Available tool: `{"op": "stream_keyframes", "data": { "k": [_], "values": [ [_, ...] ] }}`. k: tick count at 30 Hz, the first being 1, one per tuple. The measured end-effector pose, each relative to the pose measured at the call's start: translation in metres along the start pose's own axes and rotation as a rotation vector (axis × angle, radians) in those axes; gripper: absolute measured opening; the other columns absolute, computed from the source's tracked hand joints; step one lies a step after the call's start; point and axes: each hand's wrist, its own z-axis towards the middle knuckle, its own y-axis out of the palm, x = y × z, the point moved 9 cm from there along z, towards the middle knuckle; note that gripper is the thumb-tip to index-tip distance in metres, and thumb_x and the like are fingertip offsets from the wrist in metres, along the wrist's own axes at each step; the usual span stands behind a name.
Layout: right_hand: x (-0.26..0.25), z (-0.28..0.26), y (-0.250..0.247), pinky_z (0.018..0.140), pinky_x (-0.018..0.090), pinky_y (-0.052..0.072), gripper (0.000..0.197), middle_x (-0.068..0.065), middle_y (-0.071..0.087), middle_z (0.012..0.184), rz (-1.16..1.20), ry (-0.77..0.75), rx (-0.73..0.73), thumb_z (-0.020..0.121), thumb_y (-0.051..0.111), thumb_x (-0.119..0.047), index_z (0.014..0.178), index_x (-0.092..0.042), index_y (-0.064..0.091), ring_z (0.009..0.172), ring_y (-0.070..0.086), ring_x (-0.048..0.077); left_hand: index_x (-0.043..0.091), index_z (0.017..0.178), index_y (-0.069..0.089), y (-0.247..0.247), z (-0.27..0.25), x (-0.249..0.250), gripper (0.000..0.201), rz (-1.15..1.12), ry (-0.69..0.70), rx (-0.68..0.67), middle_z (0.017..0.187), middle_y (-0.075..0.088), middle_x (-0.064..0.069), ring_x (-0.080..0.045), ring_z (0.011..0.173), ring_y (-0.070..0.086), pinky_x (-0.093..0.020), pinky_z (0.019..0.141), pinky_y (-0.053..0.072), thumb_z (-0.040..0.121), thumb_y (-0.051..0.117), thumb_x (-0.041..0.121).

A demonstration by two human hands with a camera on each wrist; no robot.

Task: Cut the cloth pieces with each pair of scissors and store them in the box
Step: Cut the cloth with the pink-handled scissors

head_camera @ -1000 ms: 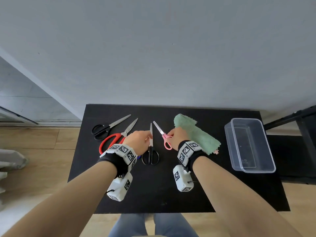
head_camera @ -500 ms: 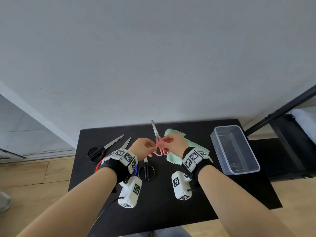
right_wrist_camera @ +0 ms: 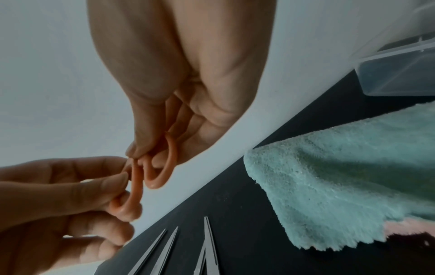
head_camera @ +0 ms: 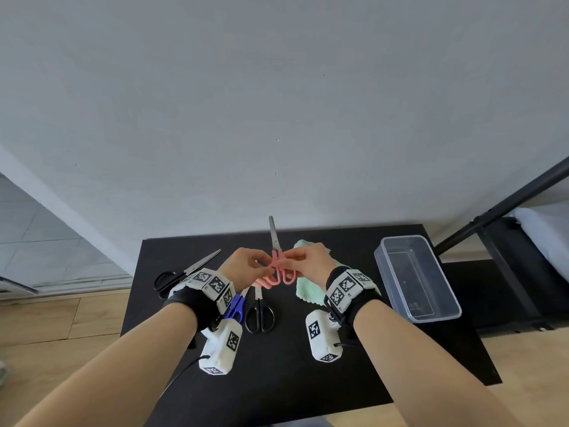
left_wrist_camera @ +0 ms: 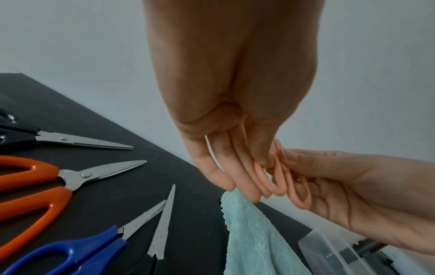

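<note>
Both hands hold small pink scissors (head_camera: 278, 266) above the black table (head_camera: 292, 374), blade pointing up and away. My left hand (head_camera: 246, 266) pinches one pink handle loop (right_wrist_camera: 135, 188). My right hand (head_camera: 309, 263) pinches the other loop (left_wrist_camera: 299, 191). A green cloth (head_camera: 309, 292) lies on the table beneath and behind my right hand, with a pink cloth edge (right_wrist_camera: 237, 229) showing under it. The clear plastic box (head_camera: 415, 277) stands at the right of the table, with nothing in it.
Other scissors lie on the table's left half: a black-handled pair (head_camera: 181, 274) at the far left, orange-handled ones (left_wrist_camera: 47, 178), blue-handled ones (head_camera: 235, 306) and small black ones (head_camera: 260, 315). A black metal frame (head_camera: 498, 223) stands to the right. A grey wall runs behind the table.
The pink scissors were lifted off the table and turned blade up, and both hands now grip the handle loops. The head view has tilted upward.
</note>
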Motion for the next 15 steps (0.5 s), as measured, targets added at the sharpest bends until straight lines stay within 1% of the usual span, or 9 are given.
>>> {"op": "stream_keyframes", "data": {
  "k": [2,4,6,8,10,11,13,15],
  "values": [
    [-0.002,-0.001,-0.002,0.072,0.027,0.058,0.018,0.003,0.069,0.071,-0.034,-0.004,-0.009,0.083,0.07,-0.007,0.099,0.0,0.071,0.061,0.065,0.012,0.008,0.092,0.067,0.0,-0.002,0.002,0.008,-0.005,-0.001,-0.012,0.077,0.074,-0.008,-0.019,0.073,0.073,-0.025,0.071,0.058,0.089,0.061,0.005],
    [-0.005,-0.004,-0.006,0.074,0.032,0.058,0.016,0.007,0.067,0.07,-0.057,-0.008,-0.014,0.083,0.069,-0.005,0.097,0.002,0.071,0.064,0.063,0.019,0.005,0.094,0.068,-0.001,-0.003,0.004,0.009,0.006,-0.001,-0.021,0.079,0.074,-0.011,-0.018,0.072,0.072,-0.021,0.067,0.057,0.09,0.06,0.004],
    [-0.005,-0.007,-0.011,0.069,0.03,0.058,0.011,0.011,0.065,0.071,-0.048,0.004,-0.021,0.083,0.068,-0.002,0.092,0.003,0.07,0.07,0.06,0.027,0.004,0.096,0.068,-0.003,-0.004,0.005,0.011,0.048,-0.004,-0.035,0.082,0.073,-0.015,-0.017,0.072,0.072,-0.018,0.067,0.056,0.091,0.058,0.005],
    [-0.006,-0.011,-0.014,0.066,0.028,0.058,0.006,0.015,0.064,0.072,-0.037,0.016,-0.031,0.083,0.068,-0.001,0.087,0.001,0.071,0.075,0.058,0.031,0.005,0.098,0.068,-0.006,-0.004,0.005,0.012,0.109,-0.01,-0.049,0.082,0.072,-0.013,-0.012,0.069,0.07,-0.016,0.068,0.056,0.091,0.059,0.009],
    [-0.008,-0.011,-0.017,0.066,0.027,0.058,0.005,0.015,0.065,0.072,-0.035,0.015,-0.033,0.082,0.069,-0.001,0.085,0.001,0.071,0.075,0.059,0.031,0.009,0.1,0.069,-0.01,-0.001,0.006,0.014,0.147,-0.016,-0.057,0.078,0.072,-0.006,-0.005,0.064,0.068,-0.016,0.069,0.055,0.091,0.06,0.014],
    [-0.008,-0.01,-0.019,0.065,0.027,0.058,0.006,0.014,0.066,0.07,-0.037,0.017,-0.032,0.081,0.069,0.0,0.087,0.002,0.072,0.072,0.06,0.028,0.011,0.101,0.07,-0.011,0.0,0.006,0.014,0.159,-0.019,-0.061,0.077,0.072,-0.003,-0.003,0.063,0.066,-0.016,0.069,0.055,0.091,0.06,0.017],
    [-0.009,-0.008,-0.022,0.062,0.025,0.057,0.012,0.009,0.067,0.065,-0.066,0.01,-0.04,0.081,0.07,0.0,0.091,0.006,0.071,0.062,0.061,0.02,0.017,0.102,0.069,-0.016,0.001,0.006,0.015,0.184,-0.028,-0.069,0.077,0.071,-0.002,-0.001,0.063,0.065,-0.015,0.068,0.053,0.091,0.061,0.023],
    [-0.012,-0.005,-0.026,0.061,0.023,0.054,0.014,0.006,0.066,0.062,-0.143,-0.014,-0.057,0.082,0.071,-0.002,0.092,0.008,0.071,0.054,0.059,0.013,0.02,0.104,0.069,-0.022,0.003,0.007,0.017,0.203,-0.042,-0.071,0.081,0.071,-0.003,-0.002,0.067,0.065,-0.015,0.067,0.052,0.091,0.061,0.026]
  ]
}}
